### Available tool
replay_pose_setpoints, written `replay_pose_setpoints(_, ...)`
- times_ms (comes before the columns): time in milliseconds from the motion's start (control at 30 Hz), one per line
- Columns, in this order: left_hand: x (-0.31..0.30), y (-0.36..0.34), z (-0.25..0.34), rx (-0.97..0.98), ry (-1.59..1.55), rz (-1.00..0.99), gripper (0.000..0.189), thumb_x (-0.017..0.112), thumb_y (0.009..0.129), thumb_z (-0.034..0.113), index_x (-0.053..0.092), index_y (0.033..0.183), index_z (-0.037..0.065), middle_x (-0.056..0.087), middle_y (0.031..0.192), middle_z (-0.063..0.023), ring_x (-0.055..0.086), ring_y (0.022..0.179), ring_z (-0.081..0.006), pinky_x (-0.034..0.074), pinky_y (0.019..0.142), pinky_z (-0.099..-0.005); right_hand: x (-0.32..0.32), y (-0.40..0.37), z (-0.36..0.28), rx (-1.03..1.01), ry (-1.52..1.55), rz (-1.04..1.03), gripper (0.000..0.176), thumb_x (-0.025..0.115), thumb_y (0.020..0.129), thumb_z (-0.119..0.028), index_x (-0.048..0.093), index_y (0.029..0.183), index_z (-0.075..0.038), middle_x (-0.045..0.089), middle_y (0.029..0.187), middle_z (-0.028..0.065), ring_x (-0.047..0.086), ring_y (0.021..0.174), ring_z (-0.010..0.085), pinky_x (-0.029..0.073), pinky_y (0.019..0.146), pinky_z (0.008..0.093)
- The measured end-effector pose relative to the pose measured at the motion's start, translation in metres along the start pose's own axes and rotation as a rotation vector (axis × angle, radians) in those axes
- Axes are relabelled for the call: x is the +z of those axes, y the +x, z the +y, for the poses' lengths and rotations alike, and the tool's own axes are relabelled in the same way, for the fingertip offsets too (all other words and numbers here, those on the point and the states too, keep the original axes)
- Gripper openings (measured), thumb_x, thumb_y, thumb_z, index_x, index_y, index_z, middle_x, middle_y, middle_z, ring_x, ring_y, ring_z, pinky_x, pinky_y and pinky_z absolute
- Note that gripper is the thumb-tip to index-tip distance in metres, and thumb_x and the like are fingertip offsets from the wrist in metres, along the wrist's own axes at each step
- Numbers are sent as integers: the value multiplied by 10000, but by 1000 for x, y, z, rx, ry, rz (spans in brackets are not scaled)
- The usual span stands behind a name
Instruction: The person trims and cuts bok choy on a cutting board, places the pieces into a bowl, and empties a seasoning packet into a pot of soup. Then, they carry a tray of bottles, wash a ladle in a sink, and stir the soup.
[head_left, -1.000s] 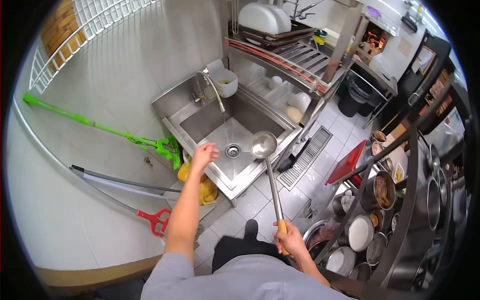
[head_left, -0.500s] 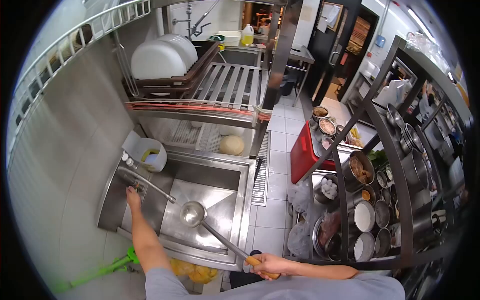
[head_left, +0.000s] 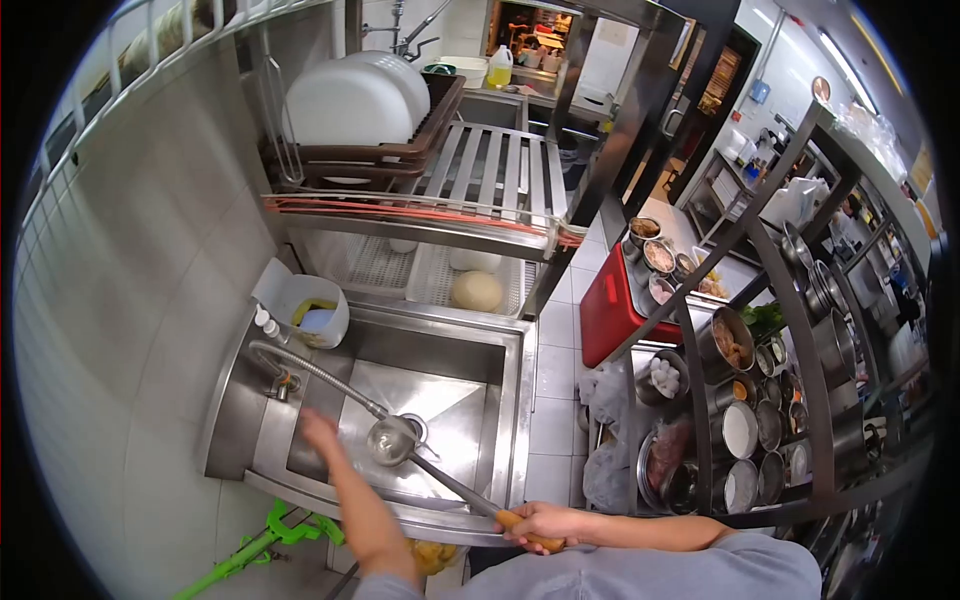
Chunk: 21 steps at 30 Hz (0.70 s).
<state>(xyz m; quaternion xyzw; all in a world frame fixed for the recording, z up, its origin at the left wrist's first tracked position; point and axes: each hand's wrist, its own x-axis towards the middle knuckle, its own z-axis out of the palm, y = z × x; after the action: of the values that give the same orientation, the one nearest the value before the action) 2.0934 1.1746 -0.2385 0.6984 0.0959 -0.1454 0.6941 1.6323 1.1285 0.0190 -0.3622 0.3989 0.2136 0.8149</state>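
My right hand (head_left: 543,524) is wrapped round the wooden handle of a long metal ladle (head_left: 455,487). The ladle's round bowl hangs over the steel sink (head_left: 515,400), just under the end of the flexible metal spout (head_left: 322,372). To the right of the tap valve (head_left: 284,386), my left hand (head_left: 320,430) hovers over the sink's left part, touching nothing that I can see. Motion blurs its fingers. A white tub (head_left: 325,325) with something yellow in it stands at the sink's back left corner, beside white pump bottles (head_left: 266,322).
Above the sink, a slatted steel shelf (head_left: 490,170) holds a brown rack (head_left: 440,125) of white plates (head_left: 350,105). A red cooler (head_left: 610,305) and a metal frame shelf (head_left: 815,400) with pots stand right. Green plastic-handled tools (head_left: 270,537) lean at lower left.
My left hand has come off the tap valve and moved right. The ladle's bowl now sits nearer the spout's end. My view has shifted slightly.
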Motion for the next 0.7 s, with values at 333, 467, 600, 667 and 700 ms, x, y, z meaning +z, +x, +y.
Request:
replay_pose_setpoints(333,44,-151,-76,304,748,-317,179,707,781,146,671,901,18,708,866,-198,691,808,-366,541,771,-455,16,-21,6,-20,-101,102,143,629,859,-181,563,892,-58,502,670,-20,499,501,73,407,393,250)
replay_pose_setpoints(467,54,-84,-108,607,983,-449,240,661,821,216,661,846,-22,674,872,-246,656,833,-435,519,745,-484,29,-26,12,-98,-158,193,131,617,840,-165,541,828,-59,503,654,-9,506,496,81,408,385,250)
replay_pose_setpoints(600,48,-109,-38,785,773,-282,236,656,824,179,671,942,-24,677,974,-236,649,929,-402,492,869,-493,31,-43,1,-151,179,134,101,613,872,-132,560,911,-56,509,660,-6,479,478,72,387,377,245)
replay_pose_setpoints(667,36,-41,-121,752,920,-476,342,612,872,216,655,1086,-47,685,985,-237,658,952,-379,519,858,-463,22,-54,-4,-82,444,-30,157,610,905,-134,571,1033,-52,526,695,0,474,485,66,387,385,241)
replay_pose_setpoints(700,38,-12,-172,268,896,-707,429,563,939,279,598,1234,-31,683,1057,-224,662,1006,-369,531,861,-457,16,-61,-7,-48,516,-61,195,608,917,-137,562,1083,-45,530,712,4,483,493,73,391,389,243)
